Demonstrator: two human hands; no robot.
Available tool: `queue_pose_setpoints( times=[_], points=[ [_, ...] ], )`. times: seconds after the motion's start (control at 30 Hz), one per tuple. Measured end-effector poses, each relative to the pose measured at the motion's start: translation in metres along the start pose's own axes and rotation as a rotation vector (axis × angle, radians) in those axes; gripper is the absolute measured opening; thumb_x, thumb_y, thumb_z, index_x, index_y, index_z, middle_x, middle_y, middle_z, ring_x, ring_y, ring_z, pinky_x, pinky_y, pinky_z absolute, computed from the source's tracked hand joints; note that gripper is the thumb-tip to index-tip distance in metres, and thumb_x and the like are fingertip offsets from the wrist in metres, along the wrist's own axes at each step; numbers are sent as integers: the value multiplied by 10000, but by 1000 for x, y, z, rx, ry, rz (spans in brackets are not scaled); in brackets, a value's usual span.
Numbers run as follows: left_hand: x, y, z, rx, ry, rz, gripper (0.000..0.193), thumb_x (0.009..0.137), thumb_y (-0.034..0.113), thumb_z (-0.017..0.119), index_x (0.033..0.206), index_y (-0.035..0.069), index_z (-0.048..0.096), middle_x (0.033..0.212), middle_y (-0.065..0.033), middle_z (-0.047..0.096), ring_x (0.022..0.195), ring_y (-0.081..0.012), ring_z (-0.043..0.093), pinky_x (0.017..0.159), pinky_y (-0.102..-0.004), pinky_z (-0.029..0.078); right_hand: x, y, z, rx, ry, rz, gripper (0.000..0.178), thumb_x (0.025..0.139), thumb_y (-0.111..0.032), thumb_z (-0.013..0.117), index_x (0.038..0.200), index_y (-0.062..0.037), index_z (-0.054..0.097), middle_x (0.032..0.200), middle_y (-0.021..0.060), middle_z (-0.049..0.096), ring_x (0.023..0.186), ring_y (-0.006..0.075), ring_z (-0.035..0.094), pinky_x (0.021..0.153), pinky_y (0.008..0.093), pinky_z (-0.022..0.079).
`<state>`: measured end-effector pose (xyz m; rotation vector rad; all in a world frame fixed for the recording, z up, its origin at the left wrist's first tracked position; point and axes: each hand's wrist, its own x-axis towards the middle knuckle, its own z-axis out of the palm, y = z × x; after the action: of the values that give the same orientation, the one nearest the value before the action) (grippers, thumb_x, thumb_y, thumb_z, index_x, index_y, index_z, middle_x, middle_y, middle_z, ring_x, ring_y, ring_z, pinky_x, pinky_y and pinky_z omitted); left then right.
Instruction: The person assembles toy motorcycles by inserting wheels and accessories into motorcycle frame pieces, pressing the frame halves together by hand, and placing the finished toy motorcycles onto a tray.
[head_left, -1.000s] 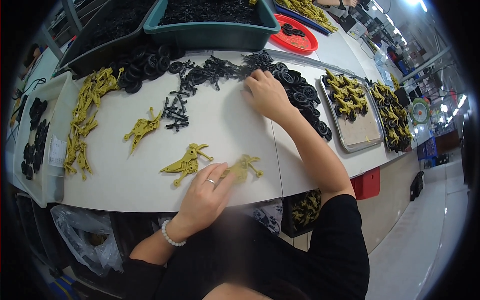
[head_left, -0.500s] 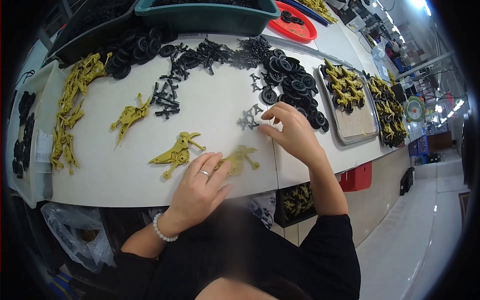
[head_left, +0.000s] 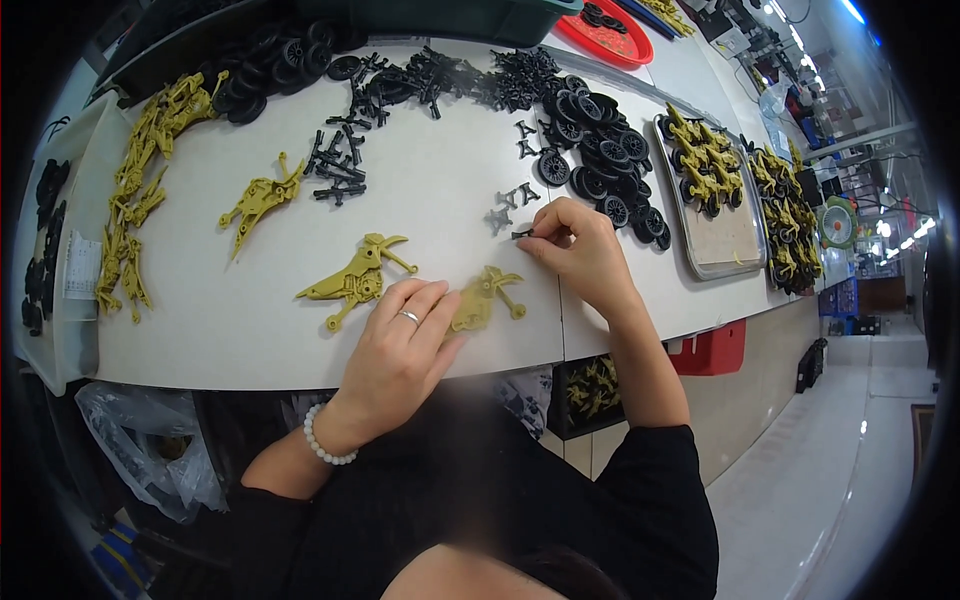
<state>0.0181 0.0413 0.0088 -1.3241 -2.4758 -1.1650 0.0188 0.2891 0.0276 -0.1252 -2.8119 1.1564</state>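
My left hand (head_left: 398,335) rests at the table's front edge, its fingers and thumb around the left end of a yellow plastic toy motorbike body (head_left: 487,298), whose rear part they hide. Between thumb and fingertips, my right hand (head_left: 580,248) pinches a small black plastic part (head_left: 522,234), just above the tabletop. A second yellow body (head_left: 358,280) lies immediately left of my left fingers, and a third yellow body (head_left: 262,205) lies farther left. Several small black fork-shaped parts (head_left: 516,196) are spread beyond my right fingertips.
Black wheels (head_left: 605,150) are heaped beyond my right hand; black small parts (head_left: 425,85) lie along the back. A metal tray (head_left: 722,262) at right holds assembled yellow toy motorbikes. Yellow bodies (head_left: 130,230) pile up left, beside a white bin (head_left: 85,330). A green tub (head_left: 450,22) stands behind.
My right hand has closed on a small black part it was reaching toward. My left hand stays at the yellow body. The whole view has shifted slightly.
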Motion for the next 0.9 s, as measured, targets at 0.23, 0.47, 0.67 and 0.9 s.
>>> queue_pose_setpoints(
  times=[0.23,0.47,0.67,0.9],
  points=[
    [0,4,8,156,15,33,406,740,83,694,1091,-96,597,1087,-192,587,1030,-330,537,884,-407,465,-11,-6,6,132,103,12,123,754,16,723,814,27,616,774,42,623,652,80,517,614,223,450],
    [-3,3,13,258,80,89,428,664,38,722,1051,-112,616,1093,-206,612,935,-330,563,796,-413,474,-61,-37,14,61,100,-231,251,739,74,703,982,8,706,792,105,666,709,170,648,630,249,497],
    [-1,2,14,272,85,125,343,732,78,658,1013,-117,624,1036,-241,624,932,-314,574,751,-394,471,-76,-39,36,9,126,-281,238,700,82,719,927,13,699,749,80,646,629,171,607,553,258,470],
    [-3,5,16,249,76,101,393,679,55,710,1030,-103,630,1058,-227,623,897,-323,580,744,-398,490,-77,-41,40,-154,128,-349,213,749,-33,710,959,-55,677,739,54,595,633,214,575,541,332,459]
  ],
)
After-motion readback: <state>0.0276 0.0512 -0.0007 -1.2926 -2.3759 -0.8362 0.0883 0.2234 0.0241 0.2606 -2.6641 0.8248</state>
